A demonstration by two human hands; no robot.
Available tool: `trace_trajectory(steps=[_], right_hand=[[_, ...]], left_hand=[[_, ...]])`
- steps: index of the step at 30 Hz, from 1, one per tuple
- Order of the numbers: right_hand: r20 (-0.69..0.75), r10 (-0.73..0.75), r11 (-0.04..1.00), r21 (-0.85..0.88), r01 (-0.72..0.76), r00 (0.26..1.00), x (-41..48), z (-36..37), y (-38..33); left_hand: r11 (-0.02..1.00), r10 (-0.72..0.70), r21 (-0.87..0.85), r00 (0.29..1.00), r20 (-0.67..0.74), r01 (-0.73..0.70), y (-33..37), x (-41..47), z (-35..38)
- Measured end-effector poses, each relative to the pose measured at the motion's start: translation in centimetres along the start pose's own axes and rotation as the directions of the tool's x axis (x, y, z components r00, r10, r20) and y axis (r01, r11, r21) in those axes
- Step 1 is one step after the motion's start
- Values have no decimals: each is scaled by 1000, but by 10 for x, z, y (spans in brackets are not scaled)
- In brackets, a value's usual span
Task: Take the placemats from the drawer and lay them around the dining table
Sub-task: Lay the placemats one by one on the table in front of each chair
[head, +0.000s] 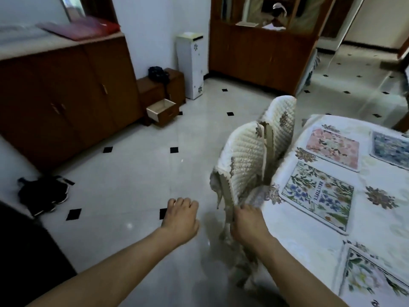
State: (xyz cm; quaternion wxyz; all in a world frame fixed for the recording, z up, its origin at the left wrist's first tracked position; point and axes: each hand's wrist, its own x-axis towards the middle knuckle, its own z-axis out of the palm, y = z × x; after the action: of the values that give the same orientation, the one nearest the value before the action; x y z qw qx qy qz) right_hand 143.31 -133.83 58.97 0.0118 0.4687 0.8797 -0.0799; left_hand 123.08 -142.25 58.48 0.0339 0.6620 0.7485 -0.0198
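- Four placemats out on the dining table (376,220), flat on a white cloth with floral medallions.
- Pink floral mat (333,149) at the far side; blue floral mat (390,151) just beside it on the right, cut by the frame edge.
- White mat with blue flowers (318,196) nearer, rounded corners, lettering "BEAUTIFUL" down its middle; close to the table's left edge.
- Fourth mat (371,275) at lower right, pale blossoms and green leaves, partly out of frame.
- Drawer (162,110) pulled open, low in a small wooden cabinet (155,89) across the floor; pale inside.
- Left hand (180,216) held out over the tiles, fingers loosely curled, holding nothing.
- Right hand (247,222) on the near chair (241,165), fingers bent onto its quilted cover; tips hidden, so cannot tell whether it grips.
- Far chair (281,120) just behind, same cover. Both chairs stand against the table's left edge.
- Long brown sideboard (66,96) at left; white bin (192,65) beside the small cabinet; black bag (44,193) on the floor.
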Motion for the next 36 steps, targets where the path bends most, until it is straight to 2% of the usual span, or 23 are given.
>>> trace_trajectory(steps=[5,15,25,31,36], right_hand=[[35,-73,997,-8,74,997,67,-2,-67],[83,-236,972,6,236,968,243,6,-126],[120,-404,913,-20,409,907,452,-19,-187],[128,-387,918,-34,394,913,565,-18,-215],[107,-240,968,-51,247,965,661,-23,-217]], left_hand=[[993,-116,21,993,28,115,-93,19,3],[974,-227,10,969,100,227,-199,119,3],[895,-442,16,883,159,445,-321,243,-31],[892,-448,2,881,150,453,-402,335,-34],[939,-333,-48,936,118,340,-469,445,-41]])
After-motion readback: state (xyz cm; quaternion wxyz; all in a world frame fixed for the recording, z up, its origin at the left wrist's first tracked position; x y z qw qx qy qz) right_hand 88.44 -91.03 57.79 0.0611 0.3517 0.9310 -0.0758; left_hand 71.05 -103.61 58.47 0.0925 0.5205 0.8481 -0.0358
